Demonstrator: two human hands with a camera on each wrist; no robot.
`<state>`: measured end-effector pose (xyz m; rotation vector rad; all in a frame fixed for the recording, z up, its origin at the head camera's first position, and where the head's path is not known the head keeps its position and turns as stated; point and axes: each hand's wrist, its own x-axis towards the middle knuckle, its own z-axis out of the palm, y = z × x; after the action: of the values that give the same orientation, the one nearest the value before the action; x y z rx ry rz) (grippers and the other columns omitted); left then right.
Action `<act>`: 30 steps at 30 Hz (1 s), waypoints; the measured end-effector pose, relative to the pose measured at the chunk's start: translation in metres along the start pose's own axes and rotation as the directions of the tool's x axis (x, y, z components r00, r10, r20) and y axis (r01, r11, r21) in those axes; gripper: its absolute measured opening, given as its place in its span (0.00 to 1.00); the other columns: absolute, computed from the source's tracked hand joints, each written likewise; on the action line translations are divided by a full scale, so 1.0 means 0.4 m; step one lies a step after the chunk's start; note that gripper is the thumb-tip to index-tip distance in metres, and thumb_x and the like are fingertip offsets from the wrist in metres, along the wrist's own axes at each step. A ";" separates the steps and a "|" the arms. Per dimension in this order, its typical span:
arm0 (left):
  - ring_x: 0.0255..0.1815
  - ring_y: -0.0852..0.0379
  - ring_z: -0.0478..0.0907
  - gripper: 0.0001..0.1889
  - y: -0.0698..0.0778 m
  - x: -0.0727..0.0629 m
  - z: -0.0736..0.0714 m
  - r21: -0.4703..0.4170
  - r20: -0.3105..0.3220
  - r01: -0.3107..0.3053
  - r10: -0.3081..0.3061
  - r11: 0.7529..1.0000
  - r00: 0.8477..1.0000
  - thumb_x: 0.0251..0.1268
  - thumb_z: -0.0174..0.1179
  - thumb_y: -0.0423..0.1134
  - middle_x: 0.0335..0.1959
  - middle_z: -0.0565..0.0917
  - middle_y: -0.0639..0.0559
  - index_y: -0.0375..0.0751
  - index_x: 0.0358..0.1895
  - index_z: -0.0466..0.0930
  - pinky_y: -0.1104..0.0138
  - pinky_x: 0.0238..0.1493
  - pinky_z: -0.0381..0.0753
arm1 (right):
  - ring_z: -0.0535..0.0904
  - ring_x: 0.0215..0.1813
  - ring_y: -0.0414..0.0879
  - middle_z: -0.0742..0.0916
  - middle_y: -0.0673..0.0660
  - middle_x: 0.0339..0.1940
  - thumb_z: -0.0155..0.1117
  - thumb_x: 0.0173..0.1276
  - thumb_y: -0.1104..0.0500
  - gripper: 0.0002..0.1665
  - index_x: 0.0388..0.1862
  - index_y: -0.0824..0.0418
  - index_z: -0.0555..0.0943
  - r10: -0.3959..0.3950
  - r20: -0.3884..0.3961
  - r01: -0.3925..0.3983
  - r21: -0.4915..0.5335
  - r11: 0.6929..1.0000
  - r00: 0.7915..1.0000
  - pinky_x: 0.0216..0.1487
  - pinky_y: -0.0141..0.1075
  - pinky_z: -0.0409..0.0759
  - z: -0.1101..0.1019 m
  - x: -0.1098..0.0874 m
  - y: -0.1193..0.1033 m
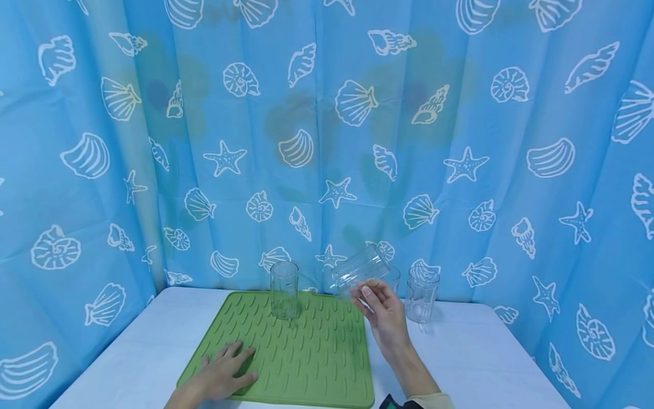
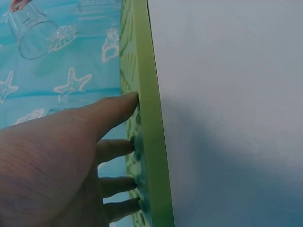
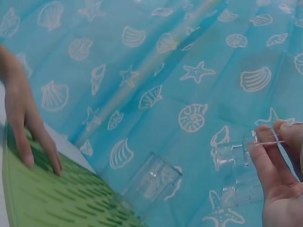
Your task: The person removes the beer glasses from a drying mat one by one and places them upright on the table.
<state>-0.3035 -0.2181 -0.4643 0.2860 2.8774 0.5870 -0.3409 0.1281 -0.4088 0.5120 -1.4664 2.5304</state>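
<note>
My right hand (image 1: 380, 315) is raised near the far right corner of the green ridged mat (image 1: 306, 363). Its thumb and fingers pinch a clear glass mug (image 1: 360, 268), which is tilted well over on its side in the air. In the right wrist view, the fingers (image 3: 272, 163) curl at a thin clear part of it. My left hand (image 1: 222, 372) rests at the mat's near left part with fingers spread; in the left wrist view the thumb (image 2: 116, 106) lies along the mat's edge. Another clear glass mug (image 1: 284, 292) stands upright on the mat's far side.
Right of the mat, a clear glass mug (image 1: 422, 295) stands on the white table (image 1: 475, 358). One more glass (image 1: 393, 279) shows partly behind the raised one and my right hand. A blue curtain (image 1: 317, 142) with white shell prints hangs around the table's back and sides.
</note>
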 end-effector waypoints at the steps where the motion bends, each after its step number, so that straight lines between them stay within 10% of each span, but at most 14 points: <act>1: 0.75 0.26 0.54 0.34 0.001 0.000 0.000 0.002 0.002 0.000 0.000 1.000 1.000 0.67 0.57 0.59 0.75 0.60 0.33 0.44 0.71 0.67 0.20 0.62 0.47 | 0.85 0.53 0.45 0.85 0.52 0.48 0.59 0.73 0.61 0.11 0.52 0.61 0.73 0.007 -0.004 -0.006 0.034 0.999 1.000 0.65 0.41 0.80 0.001 0.000 -0.002; 11: 0.70 0.26 0.62 0.35 0.056 0.014 0.001 0.002 -0.153 -0.149 0.147 0.989 0.977 0.67 0.58 0.58 0.71 0.66 0.32 0.43 0.71 0.68 0.22 0.61 0.59 | 0.85 0.54 0.45 0.86 0.51 0.48 0.58 0.73 0.63 0.12 0.54 0.61 0.72 0.068 -0.053 -0.053 0.246 0.968 0.996 0.67 0.39 0.78 0.010 -0.004 -0.012; 20: 0.70 0.37 0.67 0.34 0.192 0.066 -0.020 -0.080 -0.315 -0.414 0.371 0.907 0.874 0.71 0.53 0.60 0.70 0.68 0.39 0.45 0.73 0.64 0.37 0.66 0.72 | 0.85 0.54 0.44 0.87 0.49 0.48 0.57 0.74 0.64 0.08 0.48 0.54 0.77 0.063 -0.020 -0.055 0.282 0.958 0.998 0.67 0.37 0.78 0.016 -0.011 -0.016; 30: 0.72 0.40 0.65 0.36 0.330 0.123 -0.057 -0.213 -0.529 -0.537 0.366 0.816 0.766 0.70 0.57 0.55 0.74 0.64 0.42 0.51 0.77 0.57 0.40 0.68 0.72 | 0.85 0.54 0.43 0.85 0.50 0.48 0.57 0.74 0.63 0.08 0.49 0.55 0.77 0.051 0.008 -0.052 0.288 0.956 0.999 0.68 0.37 0.77 0.026 -0.016 -0.028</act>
<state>-0.3361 -0.0961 -0.3978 0.9305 3.0499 1.4291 -0.3293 0.1249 -0.3975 0.5214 -1.1279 2.8026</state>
